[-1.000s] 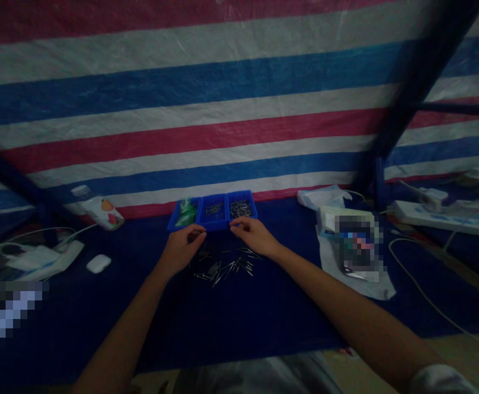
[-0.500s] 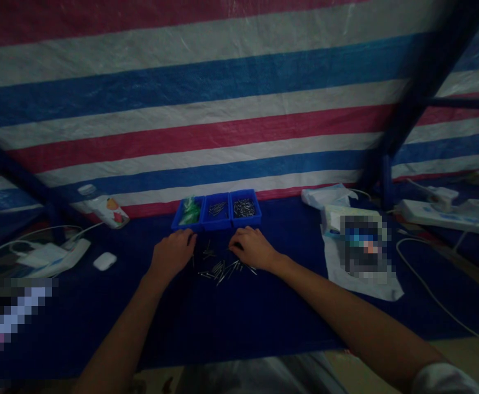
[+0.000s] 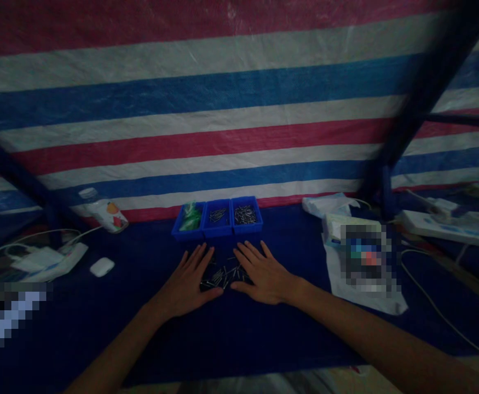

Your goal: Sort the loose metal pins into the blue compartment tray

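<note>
- Left hand [image 3: 190,283]: palm down, fingers spread, thumb pointing in toward the middle. Released, no grasp visible.
- Right hand [image 3: 267,277]: same pose mirrored, fingers fanned toward the bins, thumb pointing inward. Also released. Palm undersides hidden, so can't tell if anything sits beneath either one.
- Loose metal pins [image 3: 219,275]: thin, shiny, scattered pile on the blue table [image 3: 223,339], between my two hands. They lie at mixed angles. Thumbs sit at the near edge of the pile, tips apart. Too dark to tell whether my fingers touch any pins.
- Three blue bins in a row, side by side, just beyond my fingertips, near the back of the table.
- Left bin [image 3: 186,236]: green bag [image 3: 190,218] inside, looks like clear plastic in part.
- Middle bin [image 3: 218,232]: small, sparse batch of metal pieces [image 3: 218,215].
- Right bin [image 3: 248,229]: fuller heap of metal pieces [image 3: 244,214]. Exact type too small to read.
- Off to my left: white rounded case [image 3: 102,266], power strip [image 3: 69,260] with cables, tilted bottle [image 3: 110,214] with a fruit label.
- Off to my right: white sheet [image 3: 340,287] with a pixelated item partly over it, another power strip [image 3: 448,225] farther out.
- Behind it all: striped tarp [image 3: 239,131], red, white and blue.
</note>
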{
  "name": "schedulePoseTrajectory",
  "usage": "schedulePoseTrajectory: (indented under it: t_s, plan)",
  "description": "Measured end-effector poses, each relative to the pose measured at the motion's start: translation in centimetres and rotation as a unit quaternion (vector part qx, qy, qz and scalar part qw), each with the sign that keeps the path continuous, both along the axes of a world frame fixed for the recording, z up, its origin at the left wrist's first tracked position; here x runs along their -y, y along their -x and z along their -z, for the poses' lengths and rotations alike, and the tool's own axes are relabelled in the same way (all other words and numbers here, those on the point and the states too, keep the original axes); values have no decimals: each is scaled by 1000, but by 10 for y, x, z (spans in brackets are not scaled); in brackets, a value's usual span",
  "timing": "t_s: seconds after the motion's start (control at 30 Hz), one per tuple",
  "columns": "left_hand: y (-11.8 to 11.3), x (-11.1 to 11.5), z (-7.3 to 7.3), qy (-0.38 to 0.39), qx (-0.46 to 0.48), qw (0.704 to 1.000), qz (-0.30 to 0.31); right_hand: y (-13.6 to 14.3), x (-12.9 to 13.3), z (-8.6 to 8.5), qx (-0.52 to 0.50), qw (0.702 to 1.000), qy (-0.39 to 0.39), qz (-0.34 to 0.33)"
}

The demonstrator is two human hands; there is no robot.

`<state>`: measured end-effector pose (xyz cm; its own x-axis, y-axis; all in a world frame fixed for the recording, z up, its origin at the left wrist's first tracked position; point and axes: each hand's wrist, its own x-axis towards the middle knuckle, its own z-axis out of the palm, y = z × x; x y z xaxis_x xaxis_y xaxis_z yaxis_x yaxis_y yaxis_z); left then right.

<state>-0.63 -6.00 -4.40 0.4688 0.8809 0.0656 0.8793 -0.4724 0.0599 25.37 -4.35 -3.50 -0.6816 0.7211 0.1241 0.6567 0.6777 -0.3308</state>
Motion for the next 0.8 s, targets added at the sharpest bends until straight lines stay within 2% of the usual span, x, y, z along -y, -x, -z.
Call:
schedulePoseTrajectory:
  t_s: [0.2,0.37,0.53,0.67,0.8]
  plan:
    - [-23,-23,-6,27,21,995,89,26,-18,2,-1,1000,-8,-19]
    - [-25,-37,-5,35,37,996,79,35,-29,5,-16,1000,-16,-20]
    - [-25,-36,-4,25,41,997,66,34,-29,6,-51,998,-35,-18]
    - [-25,-35,-6,16,56,996,71,29,-25,-4,-64,996,-61,5]
    - [-23,-35,-10,33,65,995,69,23,-23,-16,-30,996,-72,50]
